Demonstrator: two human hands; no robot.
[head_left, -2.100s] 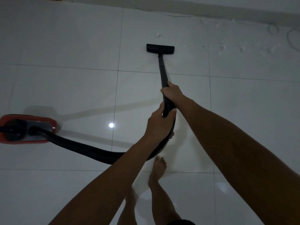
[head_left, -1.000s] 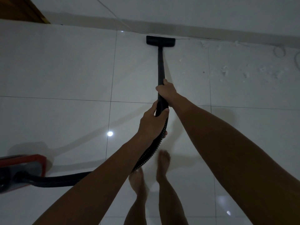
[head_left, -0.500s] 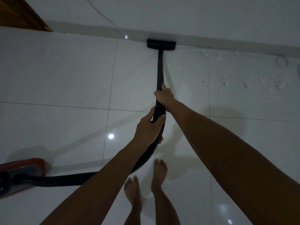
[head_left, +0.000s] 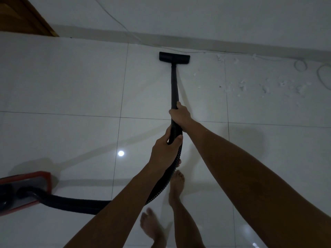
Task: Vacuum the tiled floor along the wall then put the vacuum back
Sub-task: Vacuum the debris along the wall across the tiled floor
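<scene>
On the white tiled floor (head_left: 71,83) ahead of you, the black nozzle (head_left: 174,58) of the vacuum sits flat, just short of the wall (head_left: 197,18) and its skirting. From it the rigid black wand (head_left: 174,83) runs back toward you. Your right hand (head_left: 180,116) wraps the wand at its lower end, fingers curled round it, and your left hand (head_left: 165,152) grips the ribbed black hose (head_left: 75,204) just behind, thumb over the top. That hose loops down under your left forearm and across to the red vacuum body (head_left: 25,190), which rests on the tiles at the left edge (only partly in view). Scraps of white debris (head_left: 265,87) lie scattered to the right of the nozzle, near the wall, and a thin white cable (head_left: 300,65) trails along the skirting and coils at the far right. Your bare feet (head_left: 176,183) stand on the tiles below your hands. A wooden door edge (head_left: 23,17) shows in the upper left corner
</scene>
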